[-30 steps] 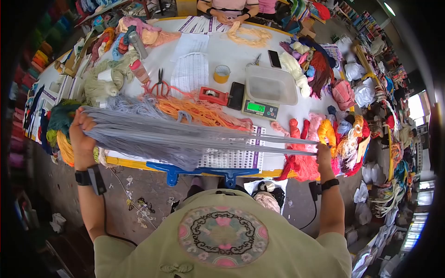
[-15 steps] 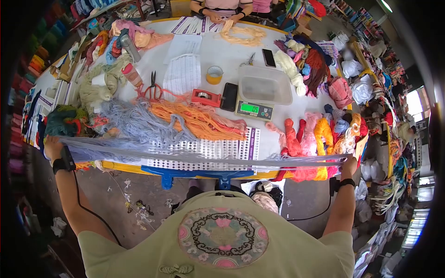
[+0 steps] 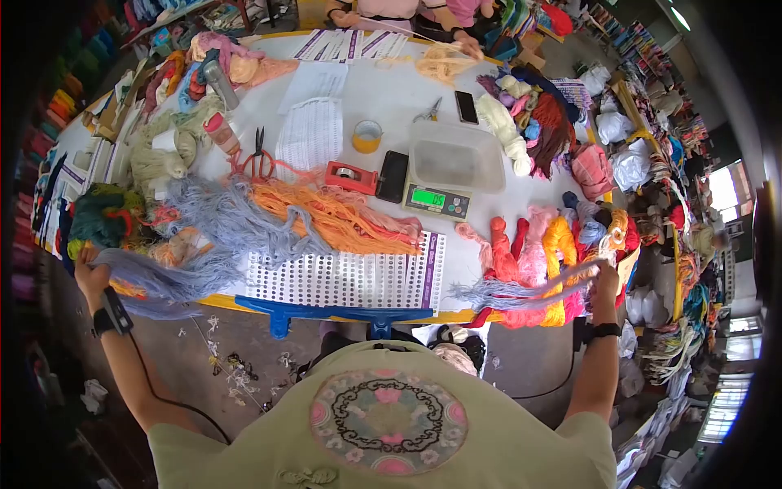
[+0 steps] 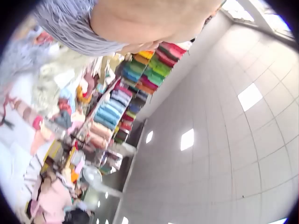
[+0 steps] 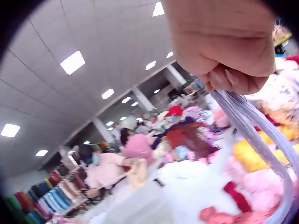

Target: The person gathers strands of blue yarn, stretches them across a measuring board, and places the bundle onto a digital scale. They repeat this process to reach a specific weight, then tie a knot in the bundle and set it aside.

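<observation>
At the table's left end my left hand [image 3: 91, 277] grips one end of a thick grey-blue yarn bundle [image 3: 159, 273], whose strands trail right along the front edge. In the left wrist view this yarn [image 4: 70, 23] emerges beside the hand [image 4: 149, 21]. Far to the right, my right hand [image 3: 607, 281] holds a thinner hank of the same grey-blue yarn [image 3: 546, 293], its frayed end lying leftward over coloured skeins. Curled fingers of the right hand [image 5: 229, 51] close round the strands [image 5: 252, 128] in the right wrist view. The two yarn portions are apart.
A perforated card [image 3: 326, 281] lies at the front edge above a blue clamp bar [image 3: 326, 310]. Behind are orange yarn [image 3: 326, 216], a scale [image 3: 436, 202] with a plastic tub [image 3: 456, 155], a tape dispenser [image 3: 350, 175] and scissors [image 3: 259, 159]. Another person [image 3: 391, 10] works opposite.
My hands moved apart and the stretched yarn between them separated; a thin hank came away in the right hand, the thicker bundle staying in the left. The person opposite lifted a strand.
</observation>
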`<control>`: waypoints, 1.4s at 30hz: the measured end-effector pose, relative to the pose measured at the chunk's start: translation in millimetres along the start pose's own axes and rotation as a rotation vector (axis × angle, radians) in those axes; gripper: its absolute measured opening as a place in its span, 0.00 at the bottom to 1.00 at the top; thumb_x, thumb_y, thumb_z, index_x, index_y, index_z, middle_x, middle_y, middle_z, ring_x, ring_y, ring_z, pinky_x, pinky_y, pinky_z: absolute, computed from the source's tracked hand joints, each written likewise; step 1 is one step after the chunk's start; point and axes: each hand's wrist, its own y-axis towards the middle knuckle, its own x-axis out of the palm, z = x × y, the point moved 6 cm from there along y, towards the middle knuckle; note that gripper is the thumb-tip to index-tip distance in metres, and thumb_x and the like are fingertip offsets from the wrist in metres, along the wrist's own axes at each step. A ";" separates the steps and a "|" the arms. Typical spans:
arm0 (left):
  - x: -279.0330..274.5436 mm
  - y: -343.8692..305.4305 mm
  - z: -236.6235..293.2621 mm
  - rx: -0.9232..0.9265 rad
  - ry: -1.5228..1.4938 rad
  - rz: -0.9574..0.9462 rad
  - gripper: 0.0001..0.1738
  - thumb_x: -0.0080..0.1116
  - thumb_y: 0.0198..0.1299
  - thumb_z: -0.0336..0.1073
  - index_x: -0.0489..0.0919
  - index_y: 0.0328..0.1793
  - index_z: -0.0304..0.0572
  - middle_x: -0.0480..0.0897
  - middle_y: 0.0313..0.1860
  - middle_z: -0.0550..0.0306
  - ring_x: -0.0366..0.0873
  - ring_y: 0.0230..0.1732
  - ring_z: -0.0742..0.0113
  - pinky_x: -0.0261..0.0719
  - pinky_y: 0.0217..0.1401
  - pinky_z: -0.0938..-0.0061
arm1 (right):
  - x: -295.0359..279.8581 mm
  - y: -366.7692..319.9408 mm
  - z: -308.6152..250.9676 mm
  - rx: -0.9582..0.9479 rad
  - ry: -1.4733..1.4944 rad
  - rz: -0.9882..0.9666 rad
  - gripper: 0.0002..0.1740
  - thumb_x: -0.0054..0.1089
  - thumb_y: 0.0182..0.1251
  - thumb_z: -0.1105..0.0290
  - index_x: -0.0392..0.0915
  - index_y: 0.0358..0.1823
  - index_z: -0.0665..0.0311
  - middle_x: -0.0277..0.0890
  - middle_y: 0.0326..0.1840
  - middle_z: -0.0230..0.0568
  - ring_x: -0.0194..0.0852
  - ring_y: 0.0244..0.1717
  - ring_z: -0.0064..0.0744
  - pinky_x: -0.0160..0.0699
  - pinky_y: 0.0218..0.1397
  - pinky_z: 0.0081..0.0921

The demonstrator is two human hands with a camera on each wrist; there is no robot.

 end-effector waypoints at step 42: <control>484.3 -225.6 -269.0 -0.471 0.109 0.210 0.11 0.53 0.67 0.35 0.77 0.50 0.37 0.76 0.29 0.62 0.69 0.24 0.76 0.66 0.25 0.81 | 341.3 -105.2 -33.0 -1.214 -0.597 -0.441 0.22 0.61 0.59 0.72 0.70 0.55 0.62 0.62 0.61 0.46 0.79 0.39 0.50 0.78 0.45 0.41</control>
